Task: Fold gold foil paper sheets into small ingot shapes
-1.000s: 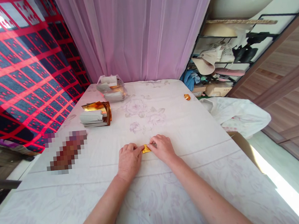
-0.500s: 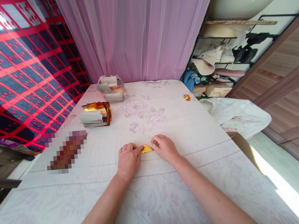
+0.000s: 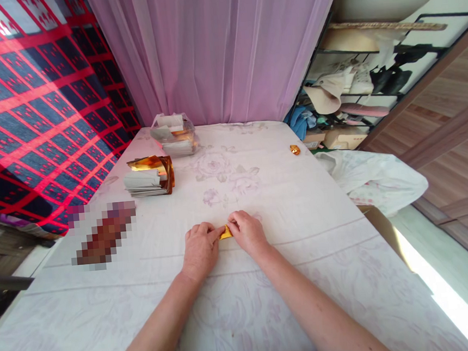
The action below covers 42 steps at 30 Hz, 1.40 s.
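Note:
A small folded piece of gold foil paper lies on the floral tablecloth, between my two hands. My left hand rests on the cloth, its thumb and fingertips pressing the left end of the paper. From the other side my right hand pinches the right end, with fingers bent and close together. The two hands' fingertips nearly meet, so only a short strip of gold shows and both ends of the paper are covered.
A stack of gold-and-grey paper sheets stands at the left, with a clear bag of similar sheets behind it. One crumpled-looking gold piece sits near the right edge. A blurred reddish patch lies at left; a shelf rack stands beyond the right edge.
My right hand has moved left, closer to my left hand, and less of the gold paper shows between them. The left hand has stayed nearly in place. The view has shifted slightly.

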### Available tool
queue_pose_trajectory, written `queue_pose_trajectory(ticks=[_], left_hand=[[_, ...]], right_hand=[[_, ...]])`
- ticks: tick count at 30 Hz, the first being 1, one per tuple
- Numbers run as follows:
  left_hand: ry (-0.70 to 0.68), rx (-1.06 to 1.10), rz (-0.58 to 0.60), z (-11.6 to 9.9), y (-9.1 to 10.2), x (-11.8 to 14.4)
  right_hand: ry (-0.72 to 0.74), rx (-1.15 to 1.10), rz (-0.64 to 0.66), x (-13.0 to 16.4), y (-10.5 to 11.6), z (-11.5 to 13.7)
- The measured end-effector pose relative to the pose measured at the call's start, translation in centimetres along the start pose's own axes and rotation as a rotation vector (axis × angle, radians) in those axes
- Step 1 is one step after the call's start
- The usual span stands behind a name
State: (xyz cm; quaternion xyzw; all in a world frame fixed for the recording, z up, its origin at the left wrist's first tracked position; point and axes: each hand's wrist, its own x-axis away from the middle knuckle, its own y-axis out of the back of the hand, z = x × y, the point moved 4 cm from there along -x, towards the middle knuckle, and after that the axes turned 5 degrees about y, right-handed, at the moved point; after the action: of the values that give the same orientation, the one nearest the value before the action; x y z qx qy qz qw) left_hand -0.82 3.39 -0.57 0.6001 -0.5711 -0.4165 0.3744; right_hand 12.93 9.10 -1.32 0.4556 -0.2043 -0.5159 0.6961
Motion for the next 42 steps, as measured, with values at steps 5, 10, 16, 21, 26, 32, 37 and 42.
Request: queue_pose_trajectory(ticks=[5,10,16,21,26,32,37,42], left_hand=[[0.006,0.056,-0.015,0.3,-0.1,-0.1],[0.054,0.080,-0.056,0.6,0.2,0.0],[0.081,0.065,-0.071,0.5,0.4,0.2],[0.105,0.052,-0.071,0.5,0.3,0.2],[0.111,0.047,-0.062,0.5,0.4,0.3],[0.112,0.054,-0.056,0.5,0.4,0.2],[0.078,0.080,-0.055,0.5,0.3,0.3],[0.055,0.098,-0.071,0.6,0.1,0.3]], right_hand=[[0.023,0.050,-0.033,0.3,0.0,0.2],[0.012,0.076,-0.033,0.4,-0.1,0.2],[0.025,0.098,-0.027,0.6,0.0,0.9],[-0.019,0.110,0.005,0.4,0.1,1.3],[-0.034,0.128,0.031,0.0,0.0,1.3],[-0.049,0.159,0.026,-0.4,-0.3,1.2],[-0.029,0.153,0.023,-0.3,-0.3,0.8],[0.114,0.030,-0.011,1.1,-0.2,0.4]])
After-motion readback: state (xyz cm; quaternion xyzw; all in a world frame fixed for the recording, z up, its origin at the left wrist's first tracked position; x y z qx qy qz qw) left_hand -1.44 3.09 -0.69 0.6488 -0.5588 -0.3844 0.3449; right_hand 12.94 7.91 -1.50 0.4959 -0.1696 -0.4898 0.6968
